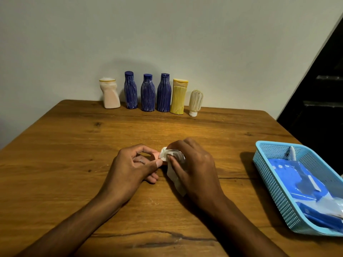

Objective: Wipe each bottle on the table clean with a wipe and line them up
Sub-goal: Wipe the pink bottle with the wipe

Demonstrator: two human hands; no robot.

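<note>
Head view: left hand (130, 164) pinches small pink bottle (157, 156); right hand (193, 164) grips wipe (171, 154) around it.

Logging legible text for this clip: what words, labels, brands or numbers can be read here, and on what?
None can be read.
Six bottles lined up at the wall, from the peach bottle to the small pale bottle: no legible label.
Blue packet in the basket: white marks, too blurred to read.
Small item held in the left hand and wiped with the wipe by the right hand: mostly hidden, no text visible.
</note>
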